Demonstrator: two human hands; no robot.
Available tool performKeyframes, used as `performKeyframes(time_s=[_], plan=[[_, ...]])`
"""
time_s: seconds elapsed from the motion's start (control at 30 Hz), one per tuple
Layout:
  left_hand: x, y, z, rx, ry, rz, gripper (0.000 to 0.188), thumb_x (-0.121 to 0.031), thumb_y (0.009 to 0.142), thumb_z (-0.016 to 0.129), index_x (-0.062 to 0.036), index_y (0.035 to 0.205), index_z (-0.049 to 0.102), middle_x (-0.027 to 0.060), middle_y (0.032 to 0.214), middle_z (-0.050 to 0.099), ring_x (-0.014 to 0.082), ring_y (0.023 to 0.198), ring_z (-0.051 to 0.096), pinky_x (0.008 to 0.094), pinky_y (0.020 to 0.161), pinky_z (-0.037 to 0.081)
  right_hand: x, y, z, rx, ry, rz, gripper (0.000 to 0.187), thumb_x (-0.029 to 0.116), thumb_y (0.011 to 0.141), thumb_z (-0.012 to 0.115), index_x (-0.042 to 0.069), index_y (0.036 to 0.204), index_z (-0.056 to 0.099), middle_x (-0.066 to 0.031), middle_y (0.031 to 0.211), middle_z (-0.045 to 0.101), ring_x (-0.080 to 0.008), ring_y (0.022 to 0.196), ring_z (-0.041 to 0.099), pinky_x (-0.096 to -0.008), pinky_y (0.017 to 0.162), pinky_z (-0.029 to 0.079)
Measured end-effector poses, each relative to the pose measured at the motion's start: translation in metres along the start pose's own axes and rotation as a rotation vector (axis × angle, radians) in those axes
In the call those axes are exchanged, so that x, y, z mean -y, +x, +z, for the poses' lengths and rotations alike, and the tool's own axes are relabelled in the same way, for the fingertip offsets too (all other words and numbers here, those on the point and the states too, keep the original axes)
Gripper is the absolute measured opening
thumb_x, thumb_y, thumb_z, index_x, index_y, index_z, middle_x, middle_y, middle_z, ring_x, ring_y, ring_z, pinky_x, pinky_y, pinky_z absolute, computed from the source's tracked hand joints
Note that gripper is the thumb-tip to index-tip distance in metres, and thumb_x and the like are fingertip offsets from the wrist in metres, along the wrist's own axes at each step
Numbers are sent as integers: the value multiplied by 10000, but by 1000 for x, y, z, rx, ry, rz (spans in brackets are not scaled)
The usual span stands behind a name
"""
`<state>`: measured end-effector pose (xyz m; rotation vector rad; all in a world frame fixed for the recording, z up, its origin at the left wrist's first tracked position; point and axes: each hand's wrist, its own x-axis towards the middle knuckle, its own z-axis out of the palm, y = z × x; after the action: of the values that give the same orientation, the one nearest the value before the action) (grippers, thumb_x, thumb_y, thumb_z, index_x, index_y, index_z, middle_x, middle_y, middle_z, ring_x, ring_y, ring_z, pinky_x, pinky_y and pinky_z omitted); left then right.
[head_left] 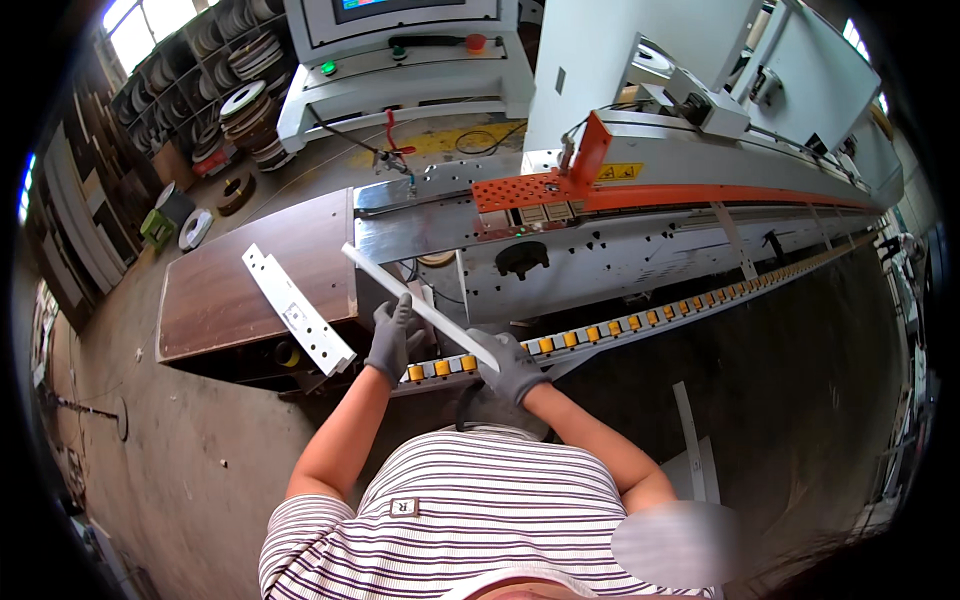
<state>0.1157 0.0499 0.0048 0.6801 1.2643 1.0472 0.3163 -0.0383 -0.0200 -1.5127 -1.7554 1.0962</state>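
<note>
A long, narrow white board [425, 308] is held aslant in front of me, its far end up and to the left over the edge of the brown tabletop. My left hand [388, 342], in a grey glove, grips it near the middle, thumb along its side. My right hand [512, 368], gloved the same way, is closed round its near end. On the brown tabletop [225, 270] lies a pile of white boards [295, 312] with dark holes, apart from my left hand. The fingers' undersides are partly hidden by the board.
A large grey machine with an orange guard [530, 190] stretches away to the right. Along its front runs a rail with yellow rollers [570, 339]. A control panel [400, 50] stands behind. Rolls of edge banding [250, 110] fill racks at the back left.
</note>
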Motion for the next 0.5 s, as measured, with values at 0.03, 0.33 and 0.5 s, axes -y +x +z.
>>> performKeyframes(time_s=[0.03, 0.33, 0.5], plan=[[9, 16, 1, 185, -153, -116, 421, -394, 949, 491, -26, 1153, 475, 89, 1012, 555, 231, 1026, 555, 386, 884, 475, -7, -8, -1, -136, -399, -173, 626, 170, 748, 660, 128, 1332, 442, -175, 1197, 502, -326, 1033, 535, -410, 874, 460], [85, 88, 113, 547, -384, -298, 404, -359, 952, 483, -21, 1171, 444, 130, 977, 573, 312, 909, 581, 486, 844, 493, -69, -99, -19, -330, -272, 361, 778, 356, 783, 675, 72, 1384, 269, -247, 1221, 518, -395, 1077, 535, -444, 901, 437], [100, 103, 201, 590, -221, -293, 377, -364, 960, 458, -19, 1112, 484, 134, 977, 560, 302, 877, 591, 470, 829, 507, -74, -105, -32, -630, -190, 298, 680, 367, 821, 630, 96, 1370, 336, -225, 1139, 565, -391, 1017, 561, -463, 820, 462]])
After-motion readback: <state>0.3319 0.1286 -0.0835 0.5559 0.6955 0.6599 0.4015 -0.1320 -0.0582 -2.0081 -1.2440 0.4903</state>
